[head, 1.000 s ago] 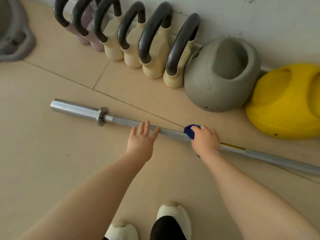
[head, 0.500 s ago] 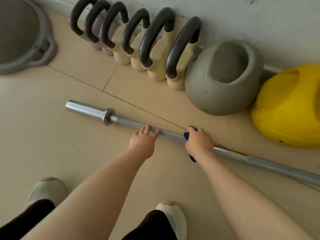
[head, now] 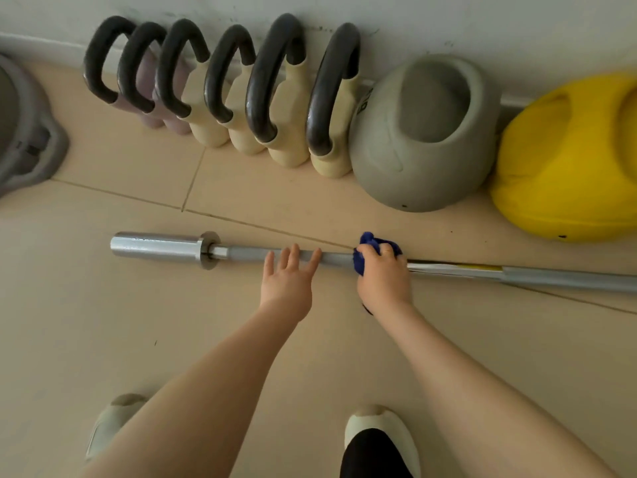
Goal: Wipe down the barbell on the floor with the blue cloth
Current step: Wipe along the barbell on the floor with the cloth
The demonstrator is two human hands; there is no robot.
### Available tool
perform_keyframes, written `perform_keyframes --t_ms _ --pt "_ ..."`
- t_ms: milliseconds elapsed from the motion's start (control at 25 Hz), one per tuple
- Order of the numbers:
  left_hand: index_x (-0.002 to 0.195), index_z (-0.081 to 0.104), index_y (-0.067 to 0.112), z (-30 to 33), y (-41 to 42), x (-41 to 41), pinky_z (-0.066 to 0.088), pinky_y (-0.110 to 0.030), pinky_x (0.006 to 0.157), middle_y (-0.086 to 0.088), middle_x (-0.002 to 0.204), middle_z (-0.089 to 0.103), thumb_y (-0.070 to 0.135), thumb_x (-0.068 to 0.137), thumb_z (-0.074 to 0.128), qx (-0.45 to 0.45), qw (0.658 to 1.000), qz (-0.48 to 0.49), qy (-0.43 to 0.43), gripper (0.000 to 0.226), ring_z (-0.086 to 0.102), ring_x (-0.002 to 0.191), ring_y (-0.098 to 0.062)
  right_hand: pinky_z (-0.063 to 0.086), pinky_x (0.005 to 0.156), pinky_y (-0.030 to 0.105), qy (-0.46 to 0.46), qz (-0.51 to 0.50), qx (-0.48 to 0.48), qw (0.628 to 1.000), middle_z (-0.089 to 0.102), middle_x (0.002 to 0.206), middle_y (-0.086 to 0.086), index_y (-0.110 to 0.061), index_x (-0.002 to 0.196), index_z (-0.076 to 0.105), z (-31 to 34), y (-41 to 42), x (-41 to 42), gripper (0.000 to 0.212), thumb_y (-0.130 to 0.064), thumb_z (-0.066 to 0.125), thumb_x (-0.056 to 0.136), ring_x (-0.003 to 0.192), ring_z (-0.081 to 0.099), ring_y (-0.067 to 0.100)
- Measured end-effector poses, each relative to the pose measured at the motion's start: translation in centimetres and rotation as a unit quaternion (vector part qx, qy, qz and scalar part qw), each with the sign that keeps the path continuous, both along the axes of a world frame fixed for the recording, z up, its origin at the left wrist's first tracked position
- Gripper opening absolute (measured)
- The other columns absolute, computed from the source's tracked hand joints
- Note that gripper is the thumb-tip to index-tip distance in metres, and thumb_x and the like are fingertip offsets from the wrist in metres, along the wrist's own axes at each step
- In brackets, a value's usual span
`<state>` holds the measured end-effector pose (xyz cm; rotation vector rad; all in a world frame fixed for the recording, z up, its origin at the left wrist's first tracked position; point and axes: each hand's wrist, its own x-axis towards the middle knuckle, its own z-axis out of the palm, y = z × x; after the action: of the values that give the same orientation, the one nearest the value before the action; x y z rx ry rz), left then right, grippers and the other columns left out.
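The barbell (head: 248, 254) lies on the tiled floor (head: 103, 322), parallel to the wall; its right portion runs past the frame edge. The right hand (head: 383, 274) grips the blue cloth (head: 370, 243) around the shaft, hiding most of the cloth. The left hand (head: 289, 278) lies flat, fingers straight, fingertips touching the shaft. A yellow-and-white label (head: 455, 269) just right of the cloth is unreadable. Dark print on the grey kettlebell (head: 420, 132) is partly hidden. The yellow kettlebell (head: 568, 160) is cut off at right.
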<state>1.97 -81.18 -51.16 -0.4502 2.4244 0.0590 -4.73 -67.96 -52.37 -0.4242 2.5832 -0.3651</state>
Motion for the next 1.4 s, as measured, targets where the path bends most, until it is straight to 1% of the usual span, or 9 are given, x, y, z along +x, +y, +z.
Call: perform_keyframes --t_ms 120,240,360,480,600,760,1040,1200,1400 --pt "0.147 -0.008 0.036 -0.3 -0.5 -0.5 -0.011 -0.051 0.114 -0.007 0.158 -0.004 0.007 0.088 0.042 -0.004 1.000 0.007 0.011 0.082 -0.010 0.145 -0.027 0.041 0.090 0.037 0.009 0.025 -0.077 0.997 0.045 0.132 0.008 -0.019 0.125 0.048 -0.3 -2.1 0.9 0.040 -0.008 0.051 0.086 0.108 0.046 0.033" --pt "0.147 -0.005 0.036 -0.5 -1.2 -0.4 -0.007 -0.050 0.115 -0.007 0.157 0.001 0.008 0.087 0.042 0.021 1.000 -0.010 0.019 0.081 -0.004 0.145 -0.026 0.042 0.086 0.038 0.079 0.021 0.025 0.996 0.045 0.134 0.007 -0.021 0.125 0.048 -0.5 2.0 -0.1 0.043 -0.008 0.053 0.084 0.105 0.047 0.034" --pt "0.147 0.006 0.036 -0.4 -2.9 -0.8 0.013 -0.045 0.116 -0.009 0.147 0.024 0.009 0.086 0.043 0.042 0.997 -0.058 0.041 0.076 0.020 0.137 -0.027 0.042 0.086 0.036 0.072 -0.093 0.067 0.991 0.039 0.137 0.010 -0.019 0.127 0.047 0.1 1.5 0.5 0.046 -0.009 0.055 0.083 0.105 0.045 0.035" --pt "0.146 0.018 0.035 -0.3 -4.3 -1.4 0.032 -0.036 0.104 -0.007 0.133 0.037 0.009 0.087 0.044 0.057 0.990 -0.116 0.051 0.069 0.036 0.124 -0.028 0.042 0.092 0.038 0.005 0.019 -0.042 0.999 0.039 0.135 0.011 -0.018 0.128 0.050 -0.1 -4.2 2.1 0.041 -0.011 0.051 0.087 0.109 0.044 0.036" --pt "0.147 0.016 0.029 -0.1 -5.4 -1.0 0.031 -0.036 0.105 -0.006 0.142 0.034 0.012 0.090 0.043 0.096 0.986 -0.134 0.035 0.065 0.034 0.129 -0.027 0.042 0.093 0.040 0.021 0.129 -0.051 0.990 0.044 0.132 0.009 -0.021 0.134 0.042 -0.1 -4.3 1.8 0.050 -0.008 0.051 0.086 0.113 0.044 0.033" --pt "0.150 0.005 0.023 0.1 -10.0 0.0 0.022 -0.033 0.113 0.001 0.156 0.019 0.009 0.093 0.039 0.123 0.978 -0.166 0.029 0.068 0.022 0.141 -0.022 0.036 0.094 0.039 0.079 0.011 0.103 0.992 0.045 0.133 0.014 -0.015 0.136 0.035 -0.1 -3.2 2.0 0.050 -0.005 0.045 0.088 0.111 0.045 0.036" --pt "0.142 0.028 0.018 -0.7 -13.5 1.4 0.022 -0.032 0.111 -0.003 0.146 0.035 0.009 0.089 0.049 0.084 0.974 -0.182 0.108 0.057 0.029 0.135 -0.022 0.039 0.095 0.038 -0.017 0.113 0.003 0.993 0.044 0.132 0.011 -0.018 0.134 0.038 0.5 -9.1 3.0 0.054 0.000 0.045 0.084 0.113 0.044 0.035" --pt "0.134 0.037 0.017 -0.7 -17.9 2.3 0.024 -0.033 0.109 -0.004 0.139 0.037 0.027 0.082 0.065 0.018 0.975 -0.172 0.137 0.060 0.028 0.133 -0.025 0.040 0.090 0.040 0.012 0.047 0.152 0.987 0.047 0.128 0.016 -0.010 0.128 0.037 1.5 -9.1 1.9 0.041 -0.004 0.042 0.089 0.107 0.049 0.038" --pt "0.122 0.045 0.014 -1.5 -19.3 5.0 0.031 -0.031 0.102 -0.004 0.130 0.043 0.024 0.079 0.067 0.020 0.973 -0.172 0.149 0.049 0.038 0.125 -0.024 0.043 0.087 0.039 -0.078 0.153 0.040 0.984 0.046 0.127 0.010 -0.013 0.118 0.040 2.1 -13.9 4.1 0.034 -0.002 0.043 0.086 0.107 0.046 0.033"
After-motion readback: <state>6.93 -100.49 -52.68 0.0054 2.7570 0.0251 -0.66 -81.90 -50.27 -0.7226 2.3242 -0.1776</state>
